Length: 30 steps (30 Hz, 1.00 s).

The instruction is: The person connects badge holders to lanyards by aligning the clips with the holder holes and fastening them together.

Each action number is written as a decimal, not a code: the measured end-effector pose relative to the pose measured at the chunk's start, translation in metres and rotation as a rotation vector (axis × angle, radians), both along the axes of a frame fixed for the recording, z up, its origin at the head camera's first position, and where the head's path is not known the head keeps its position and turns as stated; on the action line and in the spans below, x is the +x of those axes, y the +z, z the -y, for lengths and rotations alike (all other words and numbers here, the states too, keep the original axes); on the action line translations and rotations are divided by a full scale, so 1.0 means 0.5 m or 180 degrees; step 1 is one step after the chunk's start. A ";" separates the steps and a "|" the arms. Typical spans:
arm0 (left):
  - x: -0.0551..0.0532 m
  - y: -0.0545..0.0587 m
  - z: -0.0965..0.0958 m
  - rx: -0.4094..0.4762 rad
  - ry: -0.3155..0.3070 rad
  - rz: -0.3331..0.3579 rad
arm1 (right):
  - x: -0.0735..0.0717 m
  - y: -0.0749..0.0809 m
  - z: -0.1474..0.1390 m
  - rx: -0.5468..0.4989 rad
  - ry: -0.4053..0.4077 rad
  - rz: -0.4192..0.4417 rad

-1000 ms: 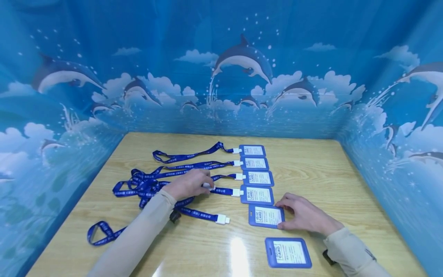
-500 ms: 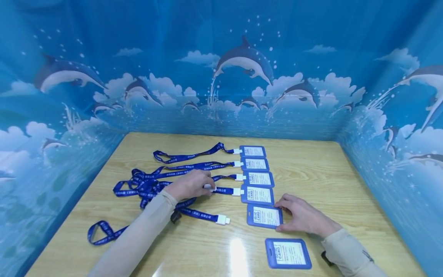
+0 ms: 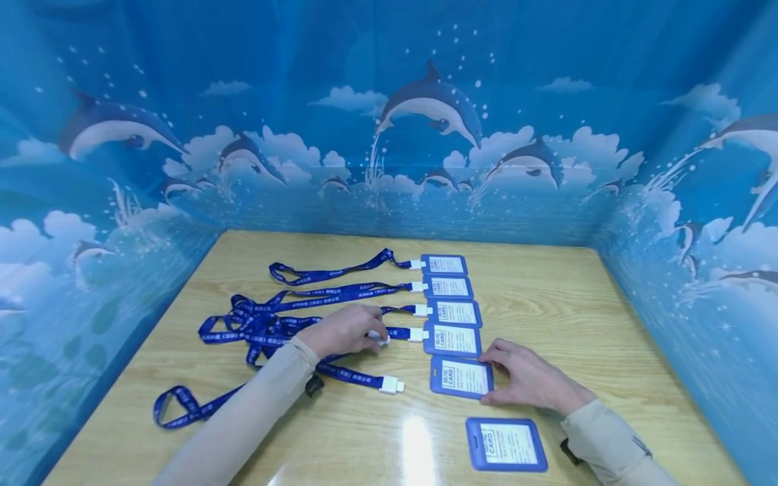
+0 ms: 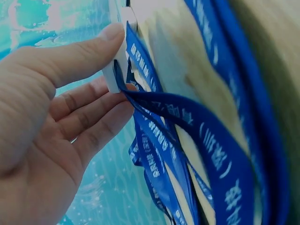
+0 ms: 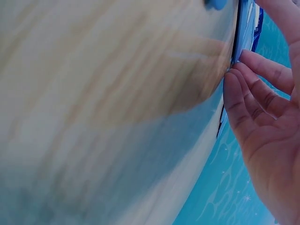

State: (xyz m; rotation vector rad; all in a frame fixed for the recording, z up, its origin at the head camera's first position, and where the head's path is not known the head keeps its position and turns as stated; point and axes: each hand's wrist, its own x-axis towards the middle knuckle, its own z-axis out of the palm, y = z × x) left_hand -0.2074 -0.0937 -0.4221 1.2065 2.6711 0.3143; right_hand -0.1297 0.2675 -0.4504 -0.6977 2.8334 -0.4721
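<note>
My left hand (image 3: 349, 331) pinches the white plastic clip (image 4: 112, 77) of a blue lanyard (image 4: 187, 112) between thumb and fingers, over the other straps. In the head view only the end of that clip shows under the fingertips. My right hand (image 3: 535, 378) holds a blue ID card holder (image 3: 463, 376) by its right side, thumb at the near corner and fingers at the far corner. This holder's slot faces left, toward the clip, with a gap between them. In the right wrist view, the fingertips (image 5: 232, 77) meet the holder's edge, which is seen nearly side-on.
Several card holders (image 3: 452, 339) joined to lanyards lie in a column beyond the held one. A separate holder (image 3: 506, 444) lies nearer the front edge. A loose lanyard clip (image 3: 392, 385) rests left of the held holder. Tangled straps (image 3: 261, 327) cover the left side of the wooden table (image 3: 547, 290).
My right hand has slid the card holder slightly left. My left hand has shifted a little right with the clip, so the gap between them is smaller.
</note>
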 end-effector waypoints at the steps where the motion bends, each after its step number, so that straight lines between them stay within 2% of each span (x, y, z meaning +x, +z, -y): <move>1: 0.002 0.000 -0.003 0.0000 -0.0004 0.0024 | 0.000 0.000 0.002 0.0002 -0.0012 -0.0004; 10: 0.016 -0.013 -0.033 -0.0151 -0.0096 0.0068 | 0.000 0.000 0.016 0.0021 -0.0039 -0.0020; 22: 0.025 -0.033 -0.063 0.0064 -0.0406 0.0029 | 0.001 -0.002 0.024 0.0024 -0.0035 -0.0082; 30: 0.032 -0.032 -0.082 -0.0006 -0.0576 -0.0089 | -0.001 0.002 0.024 0.0044 -0.0029 -0.0049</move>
